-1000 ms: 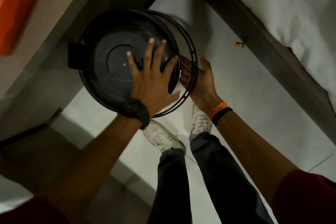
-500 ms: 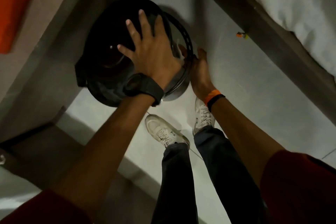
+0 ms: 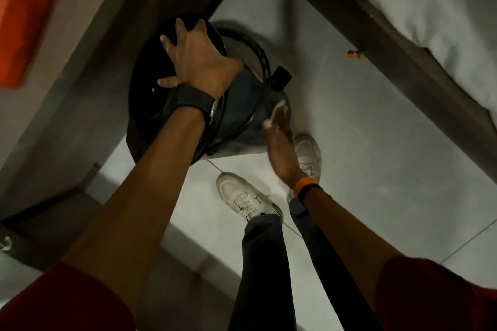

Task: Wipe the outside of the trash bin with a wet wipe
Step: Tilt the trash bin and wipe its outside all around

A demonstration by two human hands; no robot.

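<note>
Two hands: both at work on one bin, none free.
Bin point(image 3: 242, 105): one, dark and round, tipped toward the wearer on the pale tiled floor, just beside a low dark cabinet and just ahead of the shoes.
Lid point(image 3: 150, 80): one, black and domed, on top of the bin; glossy, probably slick under a palm.
Left hand point(image 3: 199, 62): spread over the lid, fingers wide and curled over the far edge, thumb on the near side; it grips and steadies the tilt.
Right hand point(image 3: 279, 142): flat against the bin's lower side wall, fingers nearly straight and close together, pressing the wipe to the wall.
Wipe point(image 3: 278, 109): one, a small white patch showing past the fingertips; rest hidden under the hand.
Handling, my read: bin looks light, since a single hand holds it tipped; wall is stiff, smooth and curved, so the wipe should glide but the bin may spin or skid on the tile.
Where to hold: lid rim or top edge, as the left hand does, leaving the wall bare for wiping.
Pedal point(image 3: 281, 78): one black tab sticking out at the base side; an edge the wipe could snag on.
Shoes point(image 3: 247, 199): two, white.
Wristbands: one dark watch on the left, one orange band on the right.
</note>
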